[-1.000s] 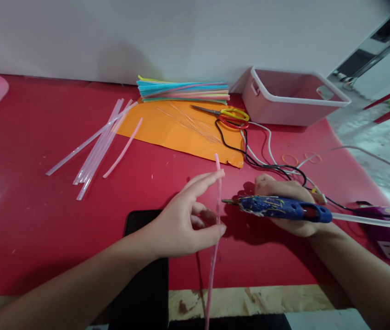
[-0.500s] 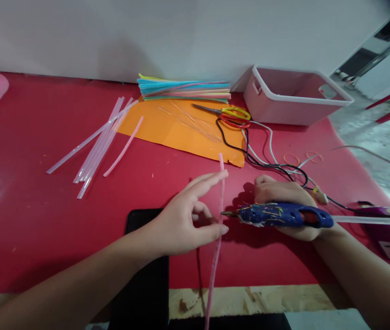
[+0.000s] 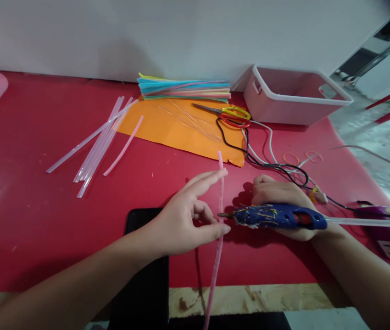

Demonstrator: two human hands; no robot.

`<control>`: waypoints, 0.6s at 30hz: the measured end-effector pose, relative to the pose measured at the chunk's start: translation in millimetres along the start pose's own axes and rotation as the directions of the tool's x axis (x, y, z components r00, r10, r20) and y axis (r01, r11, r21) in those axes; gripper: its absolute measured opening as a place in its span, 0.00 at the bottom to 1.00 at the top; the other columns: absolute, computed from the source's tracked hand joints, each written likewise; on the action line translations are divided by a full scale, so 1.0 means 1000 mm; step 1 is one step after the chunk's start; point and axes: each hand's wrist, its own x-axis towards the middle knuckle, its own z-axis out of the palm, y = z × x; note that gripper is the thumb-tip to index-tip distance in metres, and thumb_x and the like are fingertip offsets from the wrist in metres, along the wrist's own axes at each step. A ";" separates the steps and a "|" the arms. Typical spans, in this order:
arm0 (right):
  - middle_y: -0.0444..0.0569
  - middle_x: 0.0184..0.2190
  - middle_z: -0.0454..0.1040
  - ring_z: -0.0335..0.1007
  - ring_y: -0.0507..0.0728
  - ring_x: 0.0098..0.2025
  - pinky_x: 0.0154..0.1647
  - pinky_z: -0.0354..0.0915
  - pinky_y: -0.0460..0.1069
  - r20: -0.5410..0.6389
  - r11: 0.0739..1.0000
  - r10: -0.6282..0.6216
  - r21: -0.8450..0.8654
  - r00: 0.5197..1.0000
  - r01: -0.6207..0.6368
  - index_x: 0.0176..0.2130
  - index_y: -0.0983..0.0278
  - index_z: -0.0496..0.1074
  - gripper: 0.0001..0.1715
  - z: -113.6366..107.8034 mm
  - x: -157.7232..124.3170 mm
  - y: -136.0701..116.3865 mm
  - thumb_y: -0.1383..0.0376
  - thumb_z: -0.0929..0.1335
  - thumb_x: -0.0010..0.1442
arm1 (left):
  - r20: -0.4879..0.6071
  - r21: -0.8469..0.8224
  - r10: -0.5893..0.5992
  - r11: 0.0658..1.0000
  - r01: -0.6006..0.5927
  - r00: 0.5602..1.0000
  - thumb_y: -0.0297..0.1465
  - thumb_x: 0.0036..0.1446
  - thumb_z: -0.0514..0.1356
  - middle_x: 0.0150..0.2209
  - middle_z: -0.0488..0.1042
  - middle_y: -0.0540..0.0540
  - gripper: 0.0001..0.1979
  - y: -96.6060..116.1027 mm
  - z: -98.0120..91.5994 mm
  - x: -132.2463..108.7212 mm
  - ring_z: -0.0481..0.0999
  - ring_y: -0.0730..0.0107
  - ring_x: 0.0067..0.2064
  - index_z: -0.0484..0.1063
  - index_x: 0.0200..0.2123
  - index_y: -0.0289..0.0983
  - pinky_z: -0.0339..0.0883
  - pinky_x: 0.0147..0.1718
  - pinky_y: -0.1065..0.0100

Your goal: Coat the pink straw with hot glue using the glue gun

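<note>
My left hand [image 3: 193,213] grips a long pink pipe cleaner [image 3: 216,263] between thumb and fingers. The strip runs from above my index fingertip down past the table's front edge. Wrapped around the handle of a blue glue gun [image 3: 267,216], my right hand [image 3: 284,197] is closed beneath and behind it. The gun's body is crusted with dried bits, and its metal nozzle reaches the pipe cleaner between my left fingers and thumb. A clear glue stick [image 3: 363,222] sticks out of the gun's rear. Whether glue is coming out I cannot tell.
Pink sticks [image 3: 97,151] and a short pink piece [image 3: 123,146] lie left. An orange sheet [image 3: 167,133] bears scissors [image 3: 232,113] near bundled pipe cleaners [image 3: 184,88]. A pink bin [image 3: 284,107], tangled cables [image 3: 267,160] and a purple power strip [image 3: 384,233] stand right; a black phone-like slab [image 3: 143,284] lies in front.
The glue gun in my right hand has shifted slightly left, its nozzle now crossing the pipe cleaner. My left hand has stayed nearly still.
</note>
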 end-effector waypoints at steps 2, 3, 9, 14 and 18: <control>0.45 0.26 0.74 0.63 0.55 0.26 0.35 0.58 0.55 -0.004 1.000 -0.003 0.000 1.000 0.003 0.38 0.60 0.71 0.21 0.000 0.001 -0.001 0.47 0.63 0.70 | 0.000 -0.004 0.004 1.000 -0.004 1.000 0.26 0.56 0.71 0.77 0.47 0.39 0.45 0.000 0.000 0.000 0.76 0.90 0.32 0.58 0.72 0.54 0.75 0.36 0.78; 0.44 0.25 0.73 0.63 0.55 0.25 0.35 0.57 0.55 -0.009 1.000 -0.005 0.005 1.000 0.005 0.38 0.60 0.70 0.21 0.000 0.001 -0.001 0.47 0.62 0.70 | 0.000 -0.011 0.005 1.000 -0.005 1.000 0.26 0.56 0.71 0.77 0.47 0.39 0.45 0.001 0.000 0.000 0.76 0.89 0.32 0.58 0.72 0.54 0.75 0.36 0.77; 0.45 0.25 0.73 0.64 0.56 0.25 0.34 0.57 0.56 -0.022 1.000 0.007 0.021 1.000 -0.007 0.38 0.59 0.71 0.21 0.000 0.000 0.000 0.47 0.63 0.70 | -0.004 -0.040 0.013 0.999 -0.013 1.000 0.25 0.56 0.71 0.78 0.48 0.38 0.46 0.003 0.002 -0.001 0.76 0.88 0.32 0.58 0.72 0.54 0.75 0.37 0.76; 0.45 0.26 0.72 0.63 0.56 0.25 0.34 0.57 0.56 -0.020 1.000 0.009 0.017 1.000 -0.008 0.38 0.59 0.71 0.20 0.000 -0.001 0.002 0.47 0.63 0.70 | 0.011 -0.047 0.029 0.999 -0.028 1.000 0.25 0.57 0.71 0.78 0.46 0.42 0.46 0.003 0.001 -0.001 0.77 0.89 0.33 0.58 0.72 0.59 0.75 0.38 0.78; 0.45 0.25 0.72 0.64 0.57 0.25 0.34 0.58 0.56 -0.034 0.999 0.008 0.032 0.999 -0.007 0.38 0.58 0.71 0.19 0.001 -0.001 0.003 0.48 0.63 0.70 | 0.019 -0.042 0.044 0.998 -0.043 0.999 0.26 0.57 0.71 0.78 0.46 0.43 0.45 0.002 0.000 -0.003 0.78 0.89 0.34 0.58 0.71 0.61 0.76 0.39 0.78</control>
